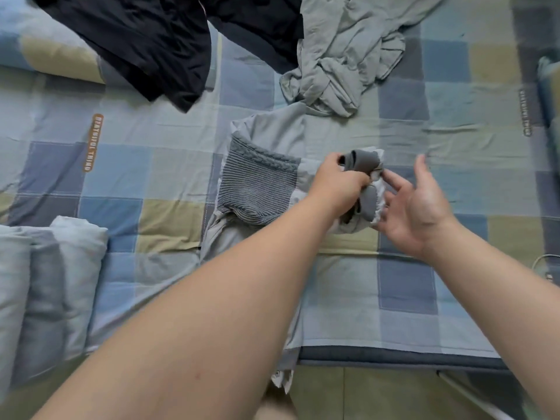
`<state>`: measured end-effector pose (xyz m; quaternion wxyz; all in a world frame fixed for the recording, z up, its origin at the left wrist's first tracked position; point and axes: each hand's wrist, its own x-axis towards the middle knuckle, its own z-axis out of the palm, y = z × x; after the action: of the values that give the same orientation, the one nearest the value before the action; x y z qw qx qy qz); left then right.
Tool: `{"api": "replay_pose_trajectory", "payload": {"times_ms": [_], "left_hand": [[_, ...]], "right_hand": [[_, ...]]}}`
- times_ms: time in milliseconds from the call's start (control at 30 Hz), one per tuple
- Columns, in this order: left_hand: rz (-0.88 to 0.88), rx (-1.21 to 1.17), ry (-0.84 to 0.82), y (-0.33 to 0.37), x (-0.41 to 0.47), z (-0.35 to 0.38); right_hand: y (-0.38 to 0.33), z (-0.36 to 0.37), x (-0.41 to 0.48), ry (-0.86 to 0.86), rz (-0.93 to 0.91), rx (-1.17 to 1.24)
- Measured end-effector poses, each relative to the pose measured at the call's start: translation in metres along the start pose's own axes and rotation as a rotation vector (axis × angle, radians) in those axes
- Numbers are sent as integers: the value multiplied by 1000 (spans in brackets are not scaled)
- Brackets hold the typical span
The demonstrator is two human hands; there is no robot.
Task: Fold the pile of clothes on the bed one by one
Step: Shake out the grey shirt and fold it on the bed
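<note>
Item: small grey garment [362,165], mid-bed. My left grip [342,180] pinching it; right grip [421,204] spread, just beside, right.

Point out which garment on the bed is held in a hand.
The small grey-and-white piece, gripped by the left hand; the black and green garments lie untouched.

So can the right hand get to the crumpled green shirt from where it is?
Probably yes. The right hand is open, with only its fingertips at the small grey garment. The crumpled green shirt lies farther up the bed, with bare checked sheet between them and nothing on top of it.
</note>
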<state>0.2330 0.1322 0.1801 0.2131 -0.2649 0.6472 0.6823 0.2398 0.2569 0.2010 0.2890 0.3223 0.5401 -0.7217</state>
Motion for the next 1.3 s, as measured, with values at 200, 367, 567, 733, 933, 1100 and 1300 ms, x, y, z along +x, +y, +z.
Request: {"api": "replay_pose_trajectory", "payload": {"times_ms": [200,367,567,733,933,1100,1300], "left_hand": [[8,133,221,-24,17,-104],[-45,321,367,-49,38,-188],[82,857,422,-92,65,-205],[428,1240,176,-146,109,-173],[505,1448,200,-220,174,-184],[673,1473,345,-239,192,-185],[600,1457,318,-228,186,-182]], "right_hand": [[30,44,28,-83,92,-215],[57,73,54,-64,68,-463],[102,67,108,29,-303,-1203],[136,66,171,178,-551,-1663],[198,55,254,217,-631,-1786],[218,47,275,330,-842,-1709],[206,54,263,300,-707,-1743]]}}
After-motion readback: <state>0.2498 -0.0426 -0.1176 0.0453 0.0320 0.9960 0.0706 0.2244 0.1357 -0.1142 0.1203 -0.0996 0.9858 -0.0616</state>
